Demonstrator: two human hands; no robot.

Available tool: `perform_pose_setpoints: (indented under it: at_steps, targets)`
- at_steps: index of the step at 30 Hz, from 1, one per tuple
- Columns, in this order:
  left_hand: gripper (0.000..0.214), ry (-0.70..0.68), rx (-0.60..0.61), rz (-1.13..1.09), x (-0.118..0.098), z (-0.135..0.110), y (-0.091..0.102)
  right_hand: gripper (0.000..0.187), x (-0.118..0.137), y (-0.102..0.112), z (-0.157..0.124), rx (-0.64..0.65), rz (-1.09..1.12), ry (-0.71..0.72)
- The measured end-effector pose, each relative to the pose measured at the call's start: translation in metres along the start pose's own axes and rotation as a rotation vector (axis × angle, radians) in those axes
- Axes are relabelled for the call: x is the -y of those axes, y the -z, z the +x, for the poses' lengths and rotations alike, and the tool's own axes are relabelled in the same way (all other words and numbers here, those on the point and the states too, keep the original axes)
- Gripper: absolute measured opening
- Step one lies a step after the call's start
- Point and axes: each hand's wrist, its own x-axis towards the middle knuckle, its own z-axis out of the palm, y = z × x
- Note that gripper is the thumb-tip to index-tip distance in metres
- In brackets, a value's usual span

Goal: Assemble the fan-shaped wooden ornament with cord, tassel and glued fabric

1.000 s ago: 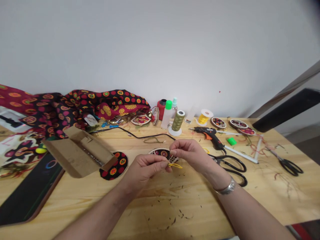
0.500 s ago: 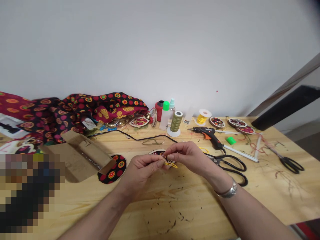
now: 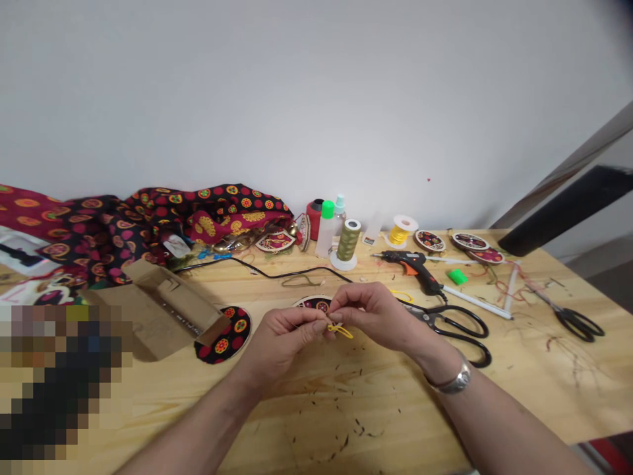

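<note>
My left hand [image 3: 284,336] and my right hand [image 3: 378,313] meet over the middle of the wooden table [image 3: 494,396]. Both pinch a short loop of yellow cord [image 3: 341,328] between fingertips. Just behind the fingers lies a small fabric-covered ornament piece [image 3: 312,303], partly hidden by them. A silver bracelet [image 3: 452,381] sits on my right wrist. A round patterned fabric disc [image 3: 223,333] lies to the left of my left hand.
An open cardboard box [image 3: 158,309] lies left. Patterned cloth [image 3: 163,221] is heaped at the back left. Thread spools [image 3: 349,241], bottles, a glue gun [image 3: 413,267], black scissors [image 3: 455,326], a second pair [image 3: 573,320] and finished discs [image 3: 469,243] stand right. Thread scraps litter the near table.
Both hands have stayed together on the yellow cord, shifting slightly; the fingers have worked the loop a little lower. The view has tilted slightly.
</note>
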Motion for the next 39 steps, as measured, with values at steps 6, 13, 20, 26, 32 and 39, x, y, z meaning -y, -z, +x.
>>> perform_pose_setpoints:
  at_steps: [6, 13, 20, 26, 32, 39]
  targets:
    - [0.017, 0.022, -0.009, -0.024, 0.0032, -0.0004, -0.001, 0.01, 0.0034, 0.0009, -0.0022, -0.056, -0.156, 0.115]
    - [0.015, 0.02, -0.017, -0.08, 0.0042, 0.0007, 0.0003, 0.01, -0.0012, -0.0006, 0.0016, -0.059, 0.083, -0.015]
    - [0.014, 0.037, -0.013, -0.096, 0.0023, -0.0005, -0.0008, 0.008, -0.0008, -0.0057, 0.0013, -0.035, 0.115, -0.01]
    - [0.015, 0.043, -0.003, -0.079, 0.0026, -0.002, -0.0013, 0.009, 0.0037, -0.0039, -0.0009, -0.055, -0.049, 0.097]
    - [0.014, 0.054, -0.051, -0.087, 0.0026, -0.0022, -0.0016, 0.009, 0.0025, -0.0041, -0.001, -0.07, -0.011, 0.068]
    - [0.016, 0.057, -0.072, -0.087, -0.0013, -0.0016, -0.0023, 0.009, -0.0005, -0.0027, 0.0017, -0.055, 0.123, -0.02]
